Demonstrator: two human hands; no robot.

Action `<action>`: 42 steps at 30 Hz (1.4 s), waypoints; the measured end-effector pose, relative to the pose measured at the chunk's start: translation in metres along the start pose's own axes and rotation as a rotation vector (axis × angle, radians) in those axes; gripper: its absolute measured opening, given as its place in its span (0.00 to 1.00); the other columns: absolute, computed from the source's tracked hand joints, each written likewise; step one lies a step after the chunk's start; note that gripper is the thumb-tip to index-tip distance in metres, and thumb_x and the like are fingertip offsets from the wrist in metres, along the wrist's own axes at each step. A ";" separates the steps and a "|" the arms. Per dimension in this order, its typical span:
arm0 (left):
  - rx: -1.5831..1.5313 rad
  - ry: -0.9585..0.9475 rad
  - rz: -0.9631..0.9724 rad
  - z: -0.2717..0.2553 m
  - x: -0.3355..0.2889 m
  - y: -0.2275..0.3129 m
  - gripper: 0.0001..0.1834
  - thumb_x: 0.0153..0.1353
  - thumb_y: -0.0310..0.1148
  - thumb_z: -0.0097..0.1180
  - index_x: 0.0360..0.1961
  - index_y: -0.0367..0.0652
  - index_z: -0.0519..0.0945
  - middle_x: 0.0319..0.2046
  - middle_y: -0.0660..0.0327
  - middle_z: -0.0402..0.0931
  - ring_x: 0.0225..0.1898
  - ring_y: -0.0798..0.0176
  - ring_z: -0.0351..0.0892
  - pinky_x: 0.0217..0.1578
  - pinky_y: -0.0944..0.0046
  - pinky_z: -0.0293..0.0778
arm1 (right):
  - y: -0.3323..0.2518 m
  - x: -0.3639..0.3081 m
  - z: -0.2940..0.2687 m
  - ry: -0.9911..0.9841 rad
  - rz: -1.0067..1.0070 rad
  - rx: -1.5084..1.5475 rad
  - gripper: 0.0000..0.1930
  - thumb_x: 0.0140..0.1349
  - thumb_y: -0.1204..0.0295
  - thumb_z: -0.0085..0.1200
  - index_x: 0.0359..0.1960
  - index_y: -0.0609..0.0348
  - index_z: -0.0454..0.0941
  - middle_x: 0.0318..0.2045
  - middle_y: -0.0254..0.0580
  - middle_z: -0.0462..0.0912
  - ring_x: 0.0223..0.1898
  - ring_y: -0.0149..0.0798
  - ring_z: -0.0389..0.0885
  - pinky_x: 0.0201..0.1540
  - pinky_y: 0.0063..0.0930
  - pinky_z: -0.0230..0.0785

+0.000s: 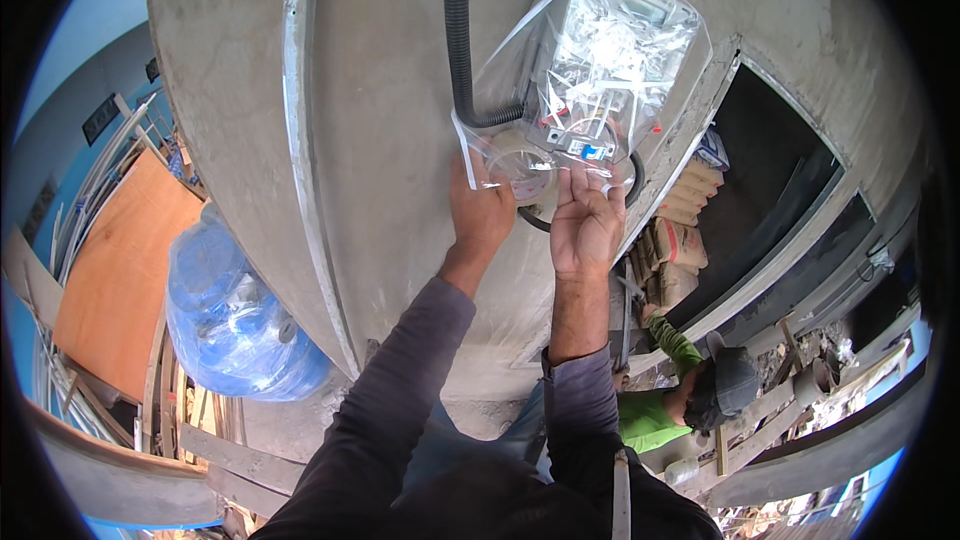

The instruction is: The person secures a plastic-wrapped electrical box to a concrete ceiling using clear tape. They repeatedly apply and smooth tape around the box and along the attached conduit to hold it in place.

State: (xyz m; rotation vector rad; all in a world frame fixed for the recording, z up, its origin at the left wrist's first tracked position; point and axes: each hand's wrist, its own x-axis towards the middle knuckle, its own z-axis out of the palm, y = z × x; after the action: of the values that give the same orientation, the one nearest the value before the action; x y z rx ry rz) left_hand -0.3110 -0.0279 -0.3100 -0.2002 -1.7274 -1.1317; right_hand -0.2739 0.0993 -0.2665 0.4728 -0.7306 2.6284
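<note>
An electricity meter (640, 12) is fixed to the wall, wrapped in clear plastic film (615, 50) with strips of tape across it. At its lower end sits a small circuit breaker (590, 151) with a blue switch. My left hand (480, 218) is closed on a roll of clear tape (522, 158), just below the meter's left side; part of the film overlaps the hand. Below the breaker, my right hand (586, 228) has its palm toward me and its fingers stretched up against the film's lower edge. Its fingertips are partly behind the film.
A black corrugated conduit (456, 30) runs down the wall and bends toward the meter. To the right, a co-worker in green (650, 420) bends low near stacked sacks (680, 250) by a dark opening. Blue plastic-wrapped goods (235, 310) and an orange board (120, 275) stand left.
</note>
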 end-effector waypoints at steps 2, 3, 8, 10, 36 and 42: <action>-0.002 0.002 -0.004 0.001 0.000 0.000 0.28 0.59 0.22 0.51 0.63 0.33 0.72 0.54 0.40 0.74 0.55 0.35 0.75 0.57 0.44 0.72 | 0.002 0.000 -0.001 0.040 -0.002 0.003 0.30 0.59 0.90 0.45 0.66 0.65 0.62 0.58 0.48 0.75 0.57 0.42 0.79 0.66 0.38 0.71; -0.004 0.005 0.003 0.002 0.000 0.000 0.28 0.59 0.22 0.51 0.63 0.33 0.72 0.54 0.40 0.74 0.55 0.35 0.75 0.57 0.44 0.72 | 0.003 -0.002 -0.002 0.089 -0.005 -0.005 0.29 0.60 0.90 0.46 0.65 0.65 0.63 0.57 0.47 0.76 0.56 0.41 0.80 0.65 0.36 0.72; -0.010 0.016 0.010 0.003 0.000 -0.002 0.27 0.59 0.21 0.50 0.63 0.34 0.72 0.54 0.40 0.73 0.55 0.35 0.75 0.57 0.44 0.72 | 0.007 -0.008 -0.007 0.234 0.127 -0.231 0.17 0.63 0.84 0.52 0.54 0.62 0.76 0.48 0.40 0.82 0.47 0.35 0.82 0.56 0.31 0.72; -0.014 0.011 0.016 0.002 0.000 -0.002 0.27 0.59 0.21 0.50 0.62 0.33 0.72 0.54 0.40 0.73 0.55 0.35 0.75 0.57 0.44 0.72 | 0.003 -0.002 -0.006 0.221 0.165 -0.289 0.12 0.63 0.81 0.56 0.47 0.59 0.80 0.43 0.37 0.85 0.43 0.31 0.81 0.50 0.28 0.72; -0.045 -0.016 -0.121 -0.002 0.003 0.008 0.26 0.60 0.23 0.55 0.61 0.31 0.70 0.55 0.37 0.74 0.57 0.31 0.74 0.59 0.41 0.71 | 0.015 0.023 0.016 0.148 -0.048 -0.267 0.14 0.58 0.89 0.56 0.44 0.60 0.78 0.36 0.35 0.84 0.33 0.28 0.81 0.35 0.20 0.69; -0.022 -0.033 -0.206 -0.008 0.004 0.006 0.23 0.62 0.24 0.56 0.59 0.31 0.70 0.51 0.38 0.76 0.56 0.33 0.76 0.58 0.43 0.70 | 0.013 0.030 0.009 0.169 -0.019 -0.243 0.12 0.57 0.88 0.56 0.37 0.57 0.77 0.31 0.30 0.80 0.29 0.26 0.75 0.32 0.20 0.64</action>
State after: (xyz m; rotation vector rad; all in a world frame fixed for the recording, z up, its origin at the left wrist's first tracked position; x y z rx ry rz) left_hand -0.3035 -0.0321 -0.3028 -0.0554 -1.7965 -1.3031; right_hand -0.3034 0.0912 -0.2524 0.1848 -0.9665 2.4810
